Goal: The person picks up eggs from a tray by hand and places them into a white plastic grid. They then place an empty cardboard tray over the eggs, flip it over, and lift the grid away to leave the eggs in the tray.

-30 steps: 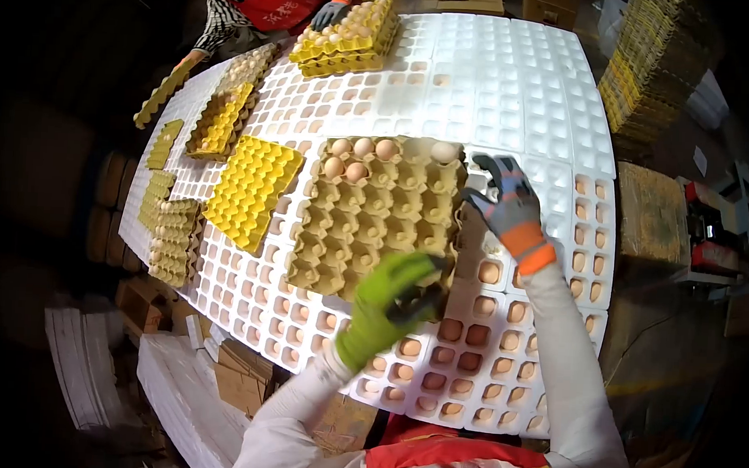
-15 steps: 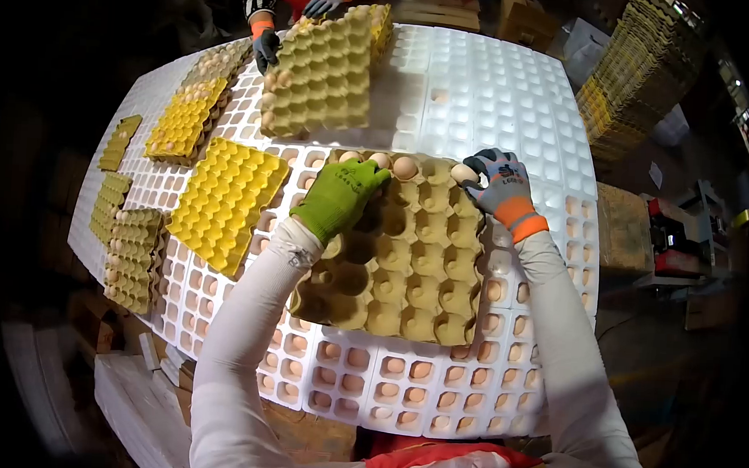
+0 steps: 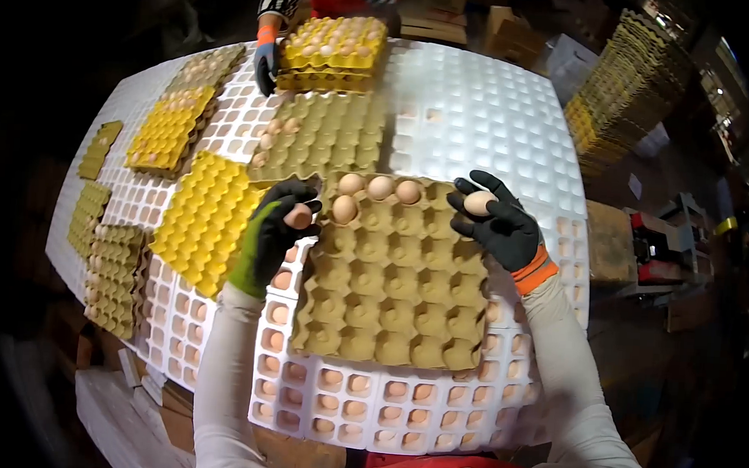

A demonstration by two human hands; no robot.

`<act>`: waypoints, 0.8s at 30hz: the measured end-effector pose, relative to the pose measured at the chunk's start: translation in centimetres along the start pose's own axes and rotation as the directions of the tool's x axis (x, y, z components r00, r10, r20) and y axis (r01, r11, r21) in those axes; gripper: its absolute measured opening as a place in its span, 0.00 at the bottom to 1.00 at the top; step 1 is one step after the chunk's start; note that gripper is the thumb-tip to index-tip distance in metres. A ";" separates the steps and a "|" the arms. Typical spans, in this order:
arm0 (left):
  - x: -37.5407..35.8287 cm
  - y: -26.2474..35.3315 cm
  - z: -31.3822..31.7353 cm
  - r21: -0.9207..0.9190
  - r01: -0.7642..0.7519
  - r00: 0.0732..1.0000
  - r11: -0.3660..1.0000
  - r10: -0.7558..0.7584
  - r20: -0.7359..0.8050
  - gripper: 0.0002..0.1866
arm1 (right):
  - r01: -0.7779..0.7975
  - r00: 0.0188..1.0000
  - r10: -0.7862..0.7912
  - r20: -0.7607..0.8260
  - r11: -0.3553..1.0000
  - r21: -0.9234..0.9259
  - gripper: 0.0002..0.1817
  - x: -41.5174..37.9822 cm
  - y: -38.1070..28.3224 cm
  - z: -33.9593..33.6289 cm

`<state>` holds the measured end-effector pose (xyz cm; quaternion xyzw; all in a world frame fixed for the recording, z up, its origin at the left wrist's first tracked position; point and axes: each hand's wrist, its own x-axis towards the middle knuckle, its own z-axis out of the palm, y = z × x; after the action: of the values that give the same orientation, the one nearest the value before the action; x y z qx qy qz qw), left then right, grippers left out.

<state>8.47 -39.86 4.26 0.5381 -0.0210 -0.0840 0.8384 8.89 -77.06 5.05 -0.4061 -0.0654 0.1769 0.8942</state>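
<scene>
Pinching a brown egg [image 3: 297, 216] and a pale egg [image 3: 479, 203] at two sides of an egg tray [image 3: 392, 294].
The left hand [image 3: 268, 237] curls round the brown egg, just beside the tray's left edge. The right hand [image 3: 508, 234] has the pale egg between its fingers, near the far right corner. Four eggs [image 3: 380, 187] sit in the tray's far left part.

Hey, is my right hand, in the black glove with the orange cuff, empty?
No, the right hand holds a pale oval egg near the far right corner of the brown pulp egg tray.
</scene>
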 end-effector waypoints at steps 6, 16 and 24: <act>3.5 1.9 6.9 0.961 0.031 0.997 -0.275 -0.060 -0.049 0.28 | -0.049 0.998 -0.054 -0.009 -0.796 -0.603 0.27 8.9 2.0 6.5; 2.6 3.0 -0.7 0.254 0.217 0.970 0.942 -0.238 0.054 0.25 | -0.042 0.996 0.002 -0.090 0.894 -0.446 0.25 7.8 1.0 3.4; 8.1 -0.1 1.8 0.903 -0.401 0.910 0.153 0.175 0.375 0.20 | 0.043 0.997 0.073 -0.016 -0.738 -0.673 0.26 12.1 5.6 8.8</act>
<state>16.24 -42.86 4.46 0.9155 -0.2473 0.0610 0.3115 16.35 -63.01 6.40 -0.9756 -0.2079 0.0340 -0.0618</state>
